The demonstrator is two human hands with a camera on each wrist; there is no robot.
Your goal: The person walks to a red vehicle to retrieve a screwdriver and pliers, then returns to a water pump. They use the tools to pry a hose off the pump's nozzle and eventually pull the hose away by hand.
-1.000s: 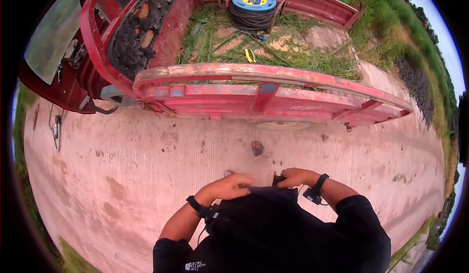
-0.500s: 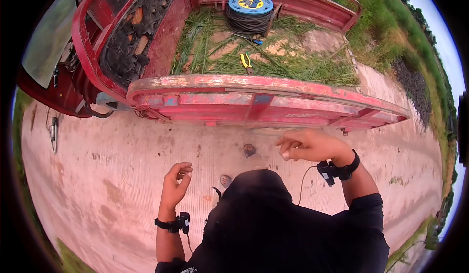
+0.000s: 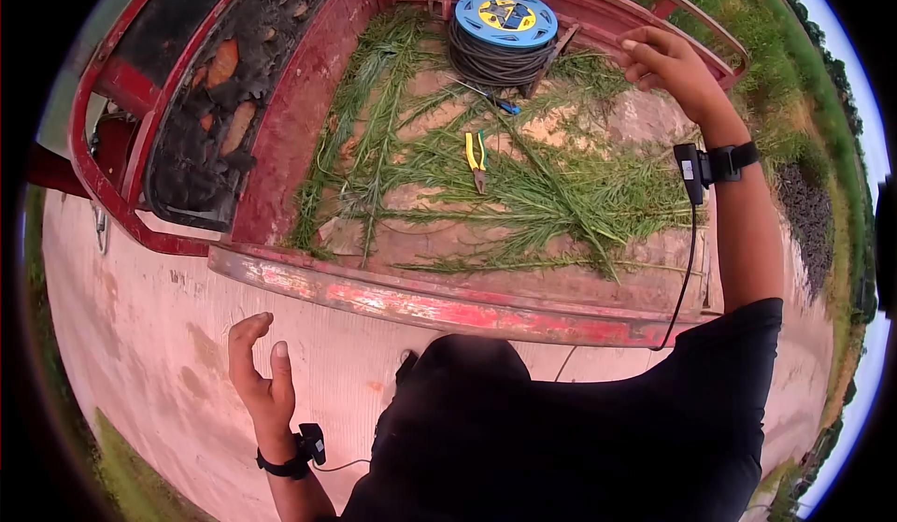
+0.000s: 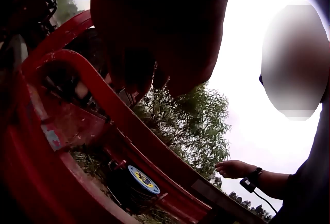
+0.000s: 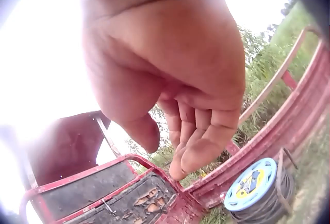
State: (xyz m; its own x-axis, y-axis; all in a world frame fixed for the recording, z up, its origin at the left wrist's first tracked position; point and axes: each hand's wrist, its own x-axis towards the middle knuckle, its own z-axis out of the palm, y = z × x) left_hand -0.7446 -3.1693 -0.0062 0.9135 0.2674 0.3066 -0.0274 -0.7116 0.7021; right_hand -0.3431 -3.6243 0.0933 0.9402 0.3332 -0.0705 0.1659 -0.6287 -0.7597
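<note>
My right hand (image 3: pixel 675 78) reaches over the far right part of the red cargo bed (image 3: pixel 448 312), its fingers loosely bent and holding nothing. Nearest to it is a cable reel (image 3: pixel 500 66) with a blue and yellow face and black cable wound round it. In the right wrist view the same reel (image 5: pixel 251 185) shows below and to the right of the hand. My left hand (image 3: pixel 262 377) hangs outside the near side rail, thumb and fingers apart, with nothing in it. Yellow-handled pliers (image 3: pixel 476 162) lie on cut grass. A blue-handled screwdriver (image 3: pixel 505 106) lies in front of the reel.
Cut green grass (image 3: pixel 561 190) covers much of the bed floor. A torn black seat back (image 3: pixel 220 83) stands at the left, with orange foam showing. Pale concrete (image 3: pixel 159 335) runs beneath and beside the vehicle.
Both hands have left the front of the black shirt. The right has swung up and forward over the bed; the left has moved out leftward. The bed now appears closer.
</note>
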